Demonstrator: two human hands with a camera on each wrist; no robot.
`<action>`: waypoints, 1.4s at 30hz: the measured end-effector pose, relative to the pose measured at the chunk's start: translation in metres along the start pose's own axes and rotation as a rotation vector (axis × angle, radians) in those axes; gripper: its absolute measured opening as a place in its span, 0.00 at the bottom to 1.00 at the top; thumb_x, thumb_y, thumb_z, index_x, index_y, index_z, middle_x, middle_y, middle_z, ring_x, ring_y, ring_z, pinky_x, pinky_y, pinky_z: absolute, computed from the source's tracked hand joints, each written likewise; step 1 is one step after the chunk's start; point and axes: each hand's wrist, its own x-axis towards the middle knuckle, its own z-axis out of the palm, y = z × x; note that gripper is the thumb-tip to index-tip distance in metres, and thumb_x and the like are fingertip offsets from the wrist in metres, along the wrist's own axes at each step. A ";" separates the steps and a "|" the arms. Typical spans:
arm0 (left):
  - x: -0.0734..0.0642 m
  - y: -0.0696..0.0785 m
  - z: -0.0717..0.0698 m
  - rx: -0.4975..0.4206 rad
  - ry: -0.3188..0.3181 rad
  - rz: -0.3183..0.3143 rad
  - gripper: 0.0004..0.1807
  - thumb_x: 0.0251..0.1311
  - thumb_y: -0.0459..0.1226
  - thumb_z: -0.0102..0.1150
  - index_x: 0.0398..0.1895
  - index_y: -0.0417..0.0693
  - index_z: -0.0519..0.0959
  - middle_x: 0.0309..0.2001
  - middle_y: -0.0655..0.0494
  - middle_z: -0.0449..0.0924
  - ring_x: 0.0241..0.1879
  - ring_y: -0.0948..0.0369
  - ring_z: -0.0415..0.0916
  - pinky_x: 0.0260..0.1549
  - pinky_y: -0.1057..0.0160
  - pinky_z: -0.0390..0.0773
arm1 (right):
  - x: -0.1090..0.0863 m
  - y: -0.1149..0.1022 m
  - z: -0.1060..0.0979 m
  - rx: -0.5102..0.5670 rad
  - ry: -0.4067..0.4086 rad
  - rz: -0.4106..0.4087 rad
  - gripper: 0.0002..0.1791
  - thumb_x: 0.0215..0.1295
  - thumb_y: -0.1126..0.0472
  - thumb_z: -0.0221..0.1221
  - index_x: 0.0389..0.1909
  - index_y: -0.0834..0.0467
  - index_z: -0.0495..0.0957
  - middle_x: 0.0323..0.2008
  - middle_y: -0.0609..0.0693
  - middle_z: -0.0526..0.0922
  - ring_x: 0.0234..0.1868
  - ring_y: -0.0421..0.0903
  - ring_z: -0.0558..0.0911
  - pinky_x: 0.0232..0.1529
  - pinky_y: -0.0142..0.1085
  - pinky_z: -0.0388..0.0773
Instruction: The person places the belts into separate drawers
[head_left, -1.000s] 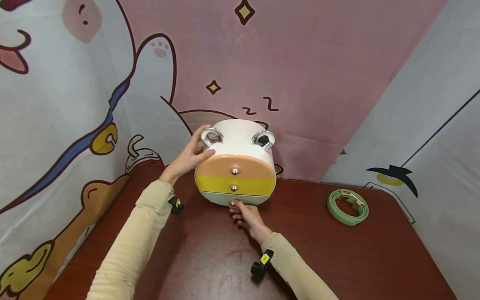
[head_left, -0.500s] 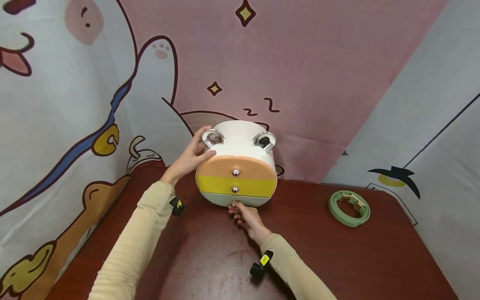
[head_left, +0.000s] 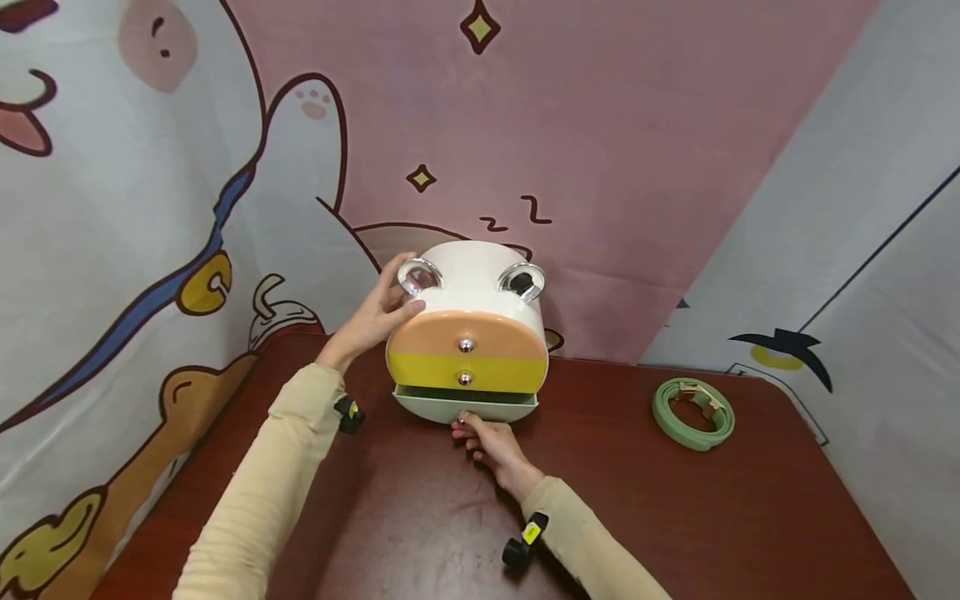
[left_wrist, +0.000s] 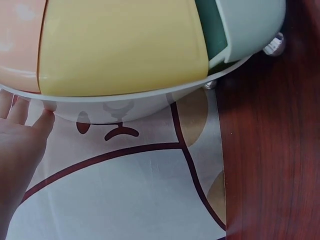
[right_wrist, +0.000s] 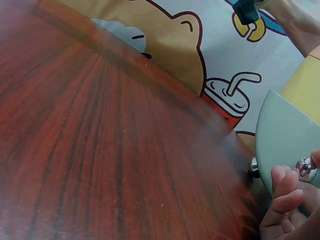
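A small white drawer box [head_left: 480, 279] with two silver ring-shaped ears stands on the table. Its front has an orange drawer [head_left: 427, 333], a yellow drawer [head_left: 420, 369] and a pale green bottom drawer [head_left: 423, 406], which is pulled out a little with a dark gap above its front. My left hand [head_left: 369, 321] rests against the box's upper left side, thumb on top near the ear, fingers extended along the side. With thumb and fingers my right hand [head_left: 495, 450] pinches the silver knob [right_wrist: 303, 165] of the green drawer.
A coiled green belt [head_left: 693, 414] with a gold buckle lies to the right on the reddish-brown table [head_left: 600, 500]. Right behind the box hangs a pink and white cartoon cloth [head_left: 615, 167], which also runs along the left side.
The green bottom drawer, closed in the earlier frames, has slid toward me as my right hand drew its knob back. My left hand has stayed on the box.
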 end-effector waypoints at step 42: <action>0.000 -0.001 -0.001 0.001 -0.002 0.003 0.39 0.67 0.25 0.51 0.75 0.54 0.46 0.60 0.37 0.70 0.54 0.54 0.73 0.46 0.61 0.76 | -0.045 0.007 -0.002 -0.149 -0.137 -0.052 0.25 0.71 0.50 0.55 0.45 0.72 0.81 0.33 0.54 0.85 0.25 0.39 0.78 0.24 0.30 0.70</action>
